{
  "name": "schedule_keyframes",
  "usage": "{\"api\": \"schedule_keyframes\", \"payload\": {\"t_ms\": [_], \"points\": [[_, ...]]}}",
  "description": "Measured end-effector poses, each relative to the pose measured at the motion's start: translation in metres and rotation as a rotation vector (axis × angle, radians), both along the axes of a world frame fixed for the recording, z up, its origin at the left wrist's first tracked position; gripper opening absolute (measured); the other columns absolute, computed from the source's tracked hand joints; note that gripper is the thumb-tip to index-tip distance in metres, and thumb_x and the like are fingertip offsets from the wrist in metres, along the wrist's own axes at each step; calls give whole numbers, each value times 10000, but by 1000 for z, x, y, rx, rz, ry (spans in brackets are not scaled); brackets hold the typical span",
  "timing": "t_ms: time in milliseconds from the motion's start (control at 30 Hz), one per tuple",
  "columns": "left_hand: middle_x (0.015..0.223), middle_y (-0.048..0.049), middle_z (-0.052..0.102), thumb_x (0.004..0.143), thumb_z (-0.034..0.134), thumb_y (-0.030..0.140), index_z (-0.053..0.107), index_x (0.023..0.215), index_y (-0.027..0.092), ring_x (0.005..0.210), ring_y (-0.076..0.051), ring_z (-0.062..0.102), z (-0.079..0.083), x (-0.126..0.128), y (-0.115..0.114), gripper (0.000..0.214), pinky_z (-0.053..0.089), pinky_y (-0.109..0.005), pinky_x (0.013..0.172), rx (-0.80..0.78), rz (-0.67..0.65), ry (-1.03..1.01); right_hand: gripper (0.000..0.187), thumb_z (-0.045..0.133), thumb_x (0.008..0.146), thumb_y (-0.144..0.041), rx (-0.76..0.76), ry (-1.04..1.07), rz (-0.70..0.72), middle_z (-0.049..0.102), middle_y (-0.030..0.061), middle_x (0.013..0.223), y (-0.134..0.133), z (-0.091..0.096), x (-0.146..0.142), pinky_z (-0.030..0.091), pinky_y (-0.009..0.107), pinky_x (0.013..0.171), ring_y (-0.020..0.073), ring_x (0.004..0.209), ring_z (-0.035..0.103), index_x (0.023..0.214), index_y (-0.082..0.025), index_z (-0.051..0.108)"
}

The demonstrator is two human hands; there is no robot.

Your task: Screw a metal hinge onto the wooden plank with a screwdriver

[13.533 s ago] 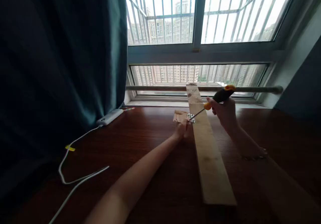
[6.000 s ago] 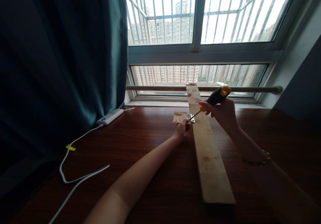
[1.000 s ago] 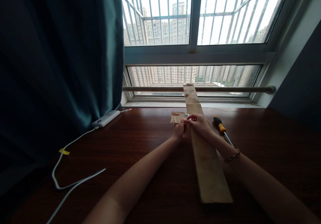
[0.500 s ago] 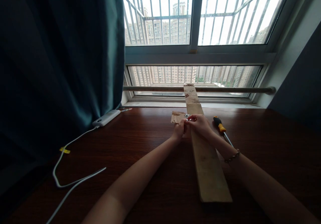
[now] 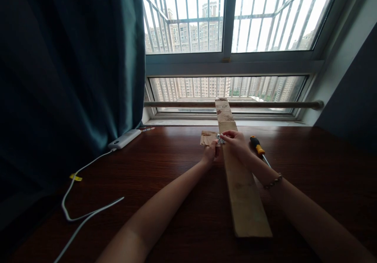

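A long wooden board (image 5: 246, 196) runs from near the table's front toward the window. At its left edge, a short wooden piece (image 5: 207, 138) meets it, with small shiny metal hardware (image 5: 219, 138) at the joint; its exact kind is too small to tell. My left hand (image 5: 209, 153) is closed around the near edge of the short piece, thumb beside the hardware. Over the board, my right hand (image 5: 236, 142) pinches at the hardware's right side. Whatever tiny part lies between those fingertips cannot be made out.
A screwdriver (image 5: 258, 146) with a black and yellow handle lies right of the board, beyond my right forearm. On the left are a white power strip (image 5: 125, 138) and its cable (image 5: 66, 194), beside a blue curtain (image 5: 123, 58). A rail (image 5: 273, 105) crosses before the window.
My right hand's fingertips have lifted slightly away from my left thumb, and more of the metal hardware shows. My left hand, the board and the short piece have barely moved.
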State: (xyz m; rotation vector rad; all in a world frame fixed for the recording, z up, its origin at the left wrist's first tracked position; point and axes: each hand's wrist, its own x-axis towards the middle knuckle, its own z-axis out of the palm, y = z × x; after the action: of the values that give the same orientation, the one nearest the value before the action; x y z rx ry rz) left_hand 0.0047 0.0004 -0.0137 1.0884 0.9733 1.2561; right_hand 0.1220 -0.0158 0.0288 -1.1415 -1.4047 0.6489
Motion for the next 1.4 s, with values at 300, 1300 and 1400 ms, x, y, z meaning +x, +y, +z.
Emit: {"api": "schedule_keyframes", "payload": {"t_ms": [300,1300,1400], "points": [[364,16,418,726,501,374,493,494,165,328,-82,348,-3,3,3,312,241,-237,370,-74,12,-94,189,576,706,-342,-125,464,19,592,25,734,-5,15,2,485,256,582,121,598,572,783,-181,511],[354,47,358,693,558,359,435,472,173,334,-63,319,-3,4,3,315,211,-228,377,-6,-54,-185,176,685,574,-247,-200,-169,-148,677,49,623,26,7,-1,446,249,525,188,602,619,723,-167,736],[341,47,354,698,547,328,424,455,173,322,-60,309,0,5,1,313,202,-230,380,-13,-57,-204,178,695,575,-260,-201,-184,-147,679,46,629,27,6,-1,442,244,526,181,601,619,726,-174,734]]}}
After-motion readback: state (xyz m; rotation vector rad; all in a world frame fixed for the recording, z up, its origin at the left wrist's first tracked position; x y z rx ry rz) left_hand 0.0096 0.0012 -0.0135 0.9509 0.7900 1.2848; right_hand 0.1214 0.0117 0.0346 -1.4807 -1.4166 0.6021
